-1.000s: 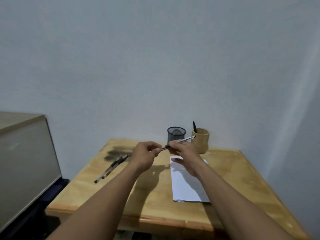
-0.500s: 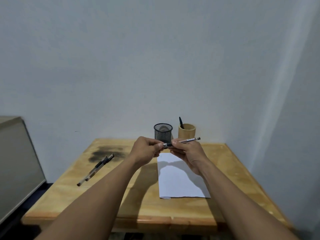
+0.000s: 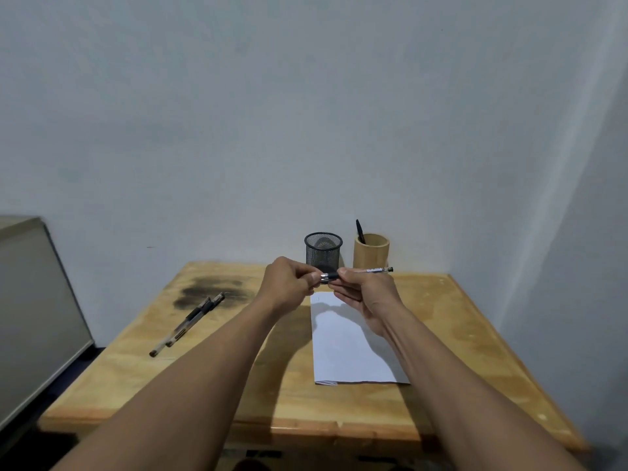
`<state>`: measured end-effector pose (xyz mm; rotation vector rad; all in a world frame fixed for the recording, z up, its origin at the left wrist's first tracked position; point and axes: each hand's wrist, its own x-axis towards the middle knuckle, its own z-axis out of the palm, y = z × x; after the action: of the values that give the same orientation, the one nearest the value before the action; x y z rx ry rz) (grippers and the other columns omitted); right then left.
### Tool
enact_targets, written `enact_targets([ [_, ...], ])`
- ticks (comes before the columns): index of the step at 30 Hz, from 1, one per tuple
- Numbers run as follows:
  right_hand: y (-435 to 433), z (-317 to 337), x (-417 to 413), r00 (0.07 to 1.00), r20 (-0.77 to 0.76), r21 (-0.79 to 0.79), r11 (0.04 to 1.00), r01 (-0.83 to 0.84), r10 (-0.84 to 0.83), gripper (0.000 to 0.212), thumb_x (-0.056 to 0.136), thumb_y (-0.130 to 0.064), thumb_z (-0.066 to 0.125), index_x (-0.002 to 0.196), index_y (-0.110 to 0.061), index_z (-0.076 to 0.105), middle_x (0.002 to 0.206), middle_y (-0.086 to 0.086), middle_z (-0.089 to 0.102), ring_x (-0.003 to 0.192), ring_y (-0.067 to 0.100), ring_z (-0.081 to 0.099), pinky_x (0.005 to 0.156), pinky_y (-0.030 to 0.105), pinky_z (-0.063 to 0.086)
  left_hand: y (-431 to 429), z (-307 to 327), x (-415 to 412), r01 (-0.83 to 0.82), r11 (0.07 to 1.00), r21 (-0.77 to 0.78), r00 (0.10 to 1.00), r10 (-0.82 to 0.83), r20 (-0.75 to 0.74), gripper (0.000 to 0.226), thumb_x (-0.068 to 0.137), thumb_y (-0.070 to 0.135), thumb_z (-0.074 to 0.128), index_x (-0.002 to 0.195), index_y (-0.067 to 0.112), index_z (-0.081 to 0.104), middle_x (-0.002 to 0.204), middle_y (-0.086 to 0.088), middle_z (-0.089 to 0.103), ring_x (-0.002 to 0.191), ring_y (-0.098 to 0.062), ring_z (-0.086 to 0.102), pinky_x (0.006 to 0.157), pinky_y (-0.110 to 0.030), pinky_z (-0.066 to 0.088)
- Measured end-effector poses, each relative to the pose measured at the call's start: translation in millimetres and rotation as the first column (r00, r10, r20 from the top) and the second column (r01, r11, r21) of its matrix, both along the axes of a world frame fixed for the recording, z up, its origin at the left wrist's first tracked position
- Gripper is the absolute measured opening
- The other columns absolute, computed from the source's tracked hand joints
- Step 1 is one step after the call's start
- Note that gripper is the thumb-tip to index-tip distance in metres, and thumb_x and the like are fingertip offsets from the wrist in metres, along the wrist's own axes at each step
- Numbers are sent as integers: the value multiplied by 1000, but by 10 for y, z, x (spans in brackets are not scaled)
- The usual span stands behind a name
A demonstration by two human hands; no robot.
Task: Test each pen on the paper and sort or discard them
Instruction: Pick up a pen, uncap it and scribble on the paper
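Both hands hold one clear-barrelled pen (image 3: 370, 271) level above the wooden table. My left hand (image 3: 289, 285) pinches its left end, which is hidden in my fingers, beside the silver ring and black grip. My right hand (image 3: 365, 294) grips the barrel behind the black grip. A white sheet of paper (image 3: 343, 348) lies on the table below the hands. Two more pens (image 3: 188, 322) lie side by side at the left. A black mesh cup (image 3: 323, 249) and a wooden cup (image 3: 371, 250) holding a black pen (image 3: 359, 230) stand at the back.
The wooden table (image 3: 258, 385) has a dark burn-like stain (image 3: 207, 292) at the back left. A grey cabinet (image 3: 34, 314) stands left of the table. Walls close in behind and on the right.
The view has shifted so the table sits more central. My hands have drawn closer together on the pen, which is now level instead of tilted up to the right.
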<state>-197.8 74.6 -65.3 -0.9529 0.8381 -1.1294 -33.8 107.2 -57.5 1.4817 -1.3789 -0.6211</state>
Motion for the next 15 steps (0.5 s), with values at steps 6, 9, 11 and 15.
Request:
enact_targets([
  [6, -150, -124, -300, 992, 69, 9, 994, 107, -107, 7, 92, 2, 65, 96, 6, 70, 89, 23, 75, 92, 32, 74, 83, 33, 62, 14, -45, 402, -7, 994, 113, 984, 28, -178, 14, 93, 0, 63, 87, -3, 75, 69, -10, 65, 57, -17, 55, 71, -31, 60],
  [9, -134, -203, -346, 989, -65, -2, 991, 135, -134, 9, 92, -7, 70, 94, 1, 74, 88, 17, 78, 82, 21, 76, 78, 32, 62, -4, -190, 472, -36, 992, 124, 997, 44, -63, 14, 91, 7, 68, 85, 10, 80, 75, -6, 72, 65, -16, 58, 71, -31, 55],
  [11, -83, -257, -241, 984, -143, -18, 994, 107, -109, 10, 91, -11, 72, 91, -1, 75, 84, 12, 79, 79, 18, 75, 76, 32, 61, -86, -244, 358, -55, 992, 112, 998, 55, 0, 16, 91, 10, 66, 86, 17, 80, 81, -1, 75, 72, -12, 60, 71, -24, 49],
  [15, -68, -407, -123, 973, -187, -20, 990, 137, -138, 17, 90, -16, 75, 93, 1, 77, 89, 19, 78, 82, 24, 74, 68, 31, 61, -205, -262, 249, -165, 983, 82, 982, 156, 109, 13, 92, 11, 66, 90, 17, 77, 83, 2, 71, 77, -12, 60, 65, -17, 40],
])
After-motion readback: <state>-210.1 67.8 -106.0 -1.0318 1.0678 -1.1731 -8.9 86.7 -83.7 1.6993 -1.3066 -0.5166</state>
